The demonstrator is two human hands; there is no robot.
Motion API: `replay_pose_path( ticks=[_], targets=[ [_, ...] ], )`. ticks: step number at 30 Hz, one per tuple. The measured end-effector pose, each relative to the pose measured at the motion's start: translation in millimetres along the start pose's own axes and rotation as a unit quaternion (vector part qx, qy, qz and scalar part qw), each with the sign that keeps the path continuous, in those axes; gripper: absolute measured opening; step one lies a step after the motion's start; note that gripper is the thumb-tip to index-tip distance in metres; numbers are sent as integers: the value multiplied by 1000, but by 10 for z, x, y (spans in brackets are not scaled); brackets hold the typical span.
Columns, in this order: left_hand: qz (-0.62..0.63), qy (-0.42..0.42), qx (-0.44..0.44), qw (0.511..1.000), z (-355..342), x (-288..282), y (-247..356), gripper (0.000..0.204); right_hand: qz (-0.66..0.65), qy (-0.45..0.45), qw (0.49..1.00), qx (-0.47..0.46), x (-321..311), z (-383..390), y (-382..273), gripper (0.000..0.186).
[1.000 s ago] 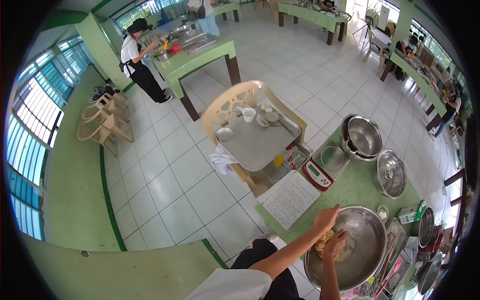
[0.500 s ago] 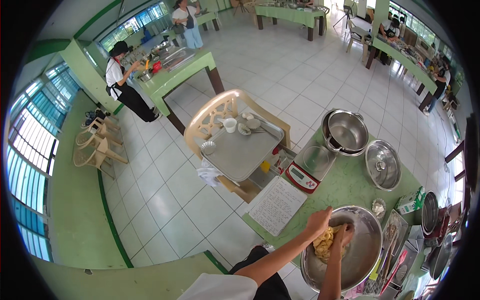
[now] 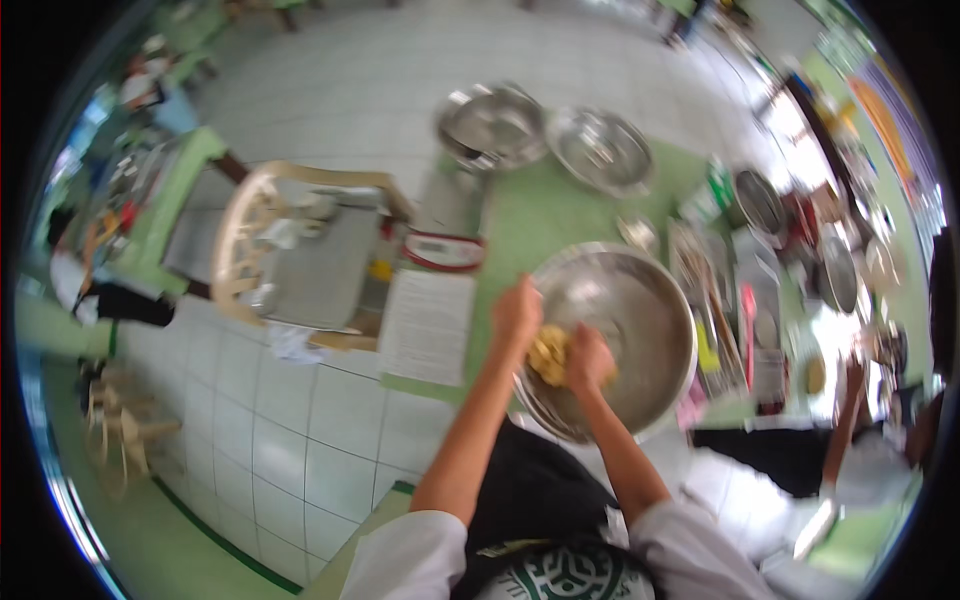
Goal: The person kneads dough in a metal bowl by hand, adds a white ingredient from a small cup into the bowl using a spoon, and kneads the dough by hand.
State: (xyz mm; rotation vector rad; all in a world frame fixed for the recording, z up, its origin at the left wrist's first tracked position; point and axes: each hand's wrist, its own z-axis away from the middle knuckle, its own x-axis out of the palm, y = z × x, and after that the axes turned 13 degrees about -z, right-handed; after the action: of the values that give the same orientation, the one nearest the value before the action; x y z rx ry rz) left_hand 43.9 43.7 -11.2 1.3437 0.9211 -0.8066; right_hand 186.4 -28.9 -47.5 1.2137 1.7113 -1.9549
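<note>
My left hand [image 3: 518,315] is closed on the left rim of a large steel bowl [image 3: 640,330] on the green table. Inside it my right hand [image 3: 590,355] has its fingers curled into a lumpy yellow dough [image 3: 550,355] at the bowl's left side. A written sheet [image 3: 425,325] lies left of the bowl, below a red-edged scale [image 3: 442,250]. Behind the bowl is a small foil cup [image 3: 637,233]. A tray of long utensils [image 3: 705,300] sits just right of it. The picture is blurred, so fine finger detail is unclear.
Steel pots [image 3: 490,130], a lidded pan [image 3: 600,150] and a carton [image 3: 705,195] stand at the back. A chair [image 3: 230,240] holds a metal tray [image 3: 310,285] to the left. A co-worker [image 3: 875,460] is at the right; others work further off left.
The view has swung round to the right, bringing a person on that side into sight and blurring the picture. My right hand has shifted within the dough; my left still grips the rim.
</note>
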Motion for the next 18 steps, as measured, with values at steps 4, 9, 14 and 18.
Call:
replay_pose_path(
  ticks=[4,9,14,18],
  targets=[
    [-39,33,54,997,-98,-152,15,21,-35,6,999,-40,116,-336,27,28],
    [-31,-12,73,997,-135,-189,58,20,14,100,985,-143,292,-833,106,21],
    [-48,-42,64,996,-84,-171,61,20,-95,100,990,-31,361,-925,53,26],
    [-42,-40,50,997,-8,-69,-4,22,-189,-194,946,-176,228,-448,-82,28]
  ],
)
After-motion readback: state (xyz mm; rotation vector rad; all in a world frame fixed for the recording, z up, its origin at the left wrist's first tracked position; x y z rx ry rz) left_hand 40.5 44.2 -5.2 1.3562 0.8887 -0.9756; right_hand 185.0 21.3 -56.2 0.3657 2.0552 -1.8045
